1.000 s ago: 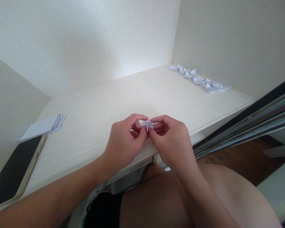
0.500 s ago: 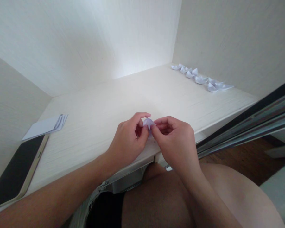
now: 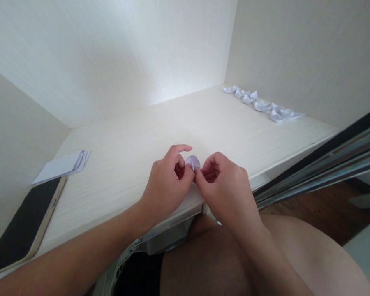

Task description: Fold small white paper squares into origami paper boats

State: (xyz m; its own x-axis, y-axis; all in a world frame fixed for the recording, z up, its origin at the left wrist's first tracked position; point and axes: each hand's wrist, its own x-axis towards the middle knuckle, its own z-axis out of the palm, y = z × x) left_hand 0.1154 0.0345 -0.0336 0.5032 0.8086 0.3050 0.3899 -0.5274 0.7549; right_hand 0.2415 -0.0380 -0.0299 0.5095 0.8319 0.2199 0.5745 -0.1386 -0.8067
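A small folded piece of white paper (image 3: 193, 162) is pinched between both my hands just above the front edge of the pale wooden desk (image 3: 132, 152). My left hand (image 3: 168, 183) grips it from the left with thumb and curled fingers, the index finger stretched out over it. From the right, my right hand (image 3: 225, 185) holds the same piece with its fingers curled tight. Most of the paper is hidden behind my fingers.
Several small folded paper shapes (image 3: 262, 105) lie in a row along the right wall at the back. A stack of white paper slips (image 3: 63, 165) and a dark phone (image 3: 21, 224) lie at the left. My bare knees are below the desk edge.
My right hand's fingers have curled in tighter round the paper, and the visible part of the paper has become smaller. The view has shifted slightly.
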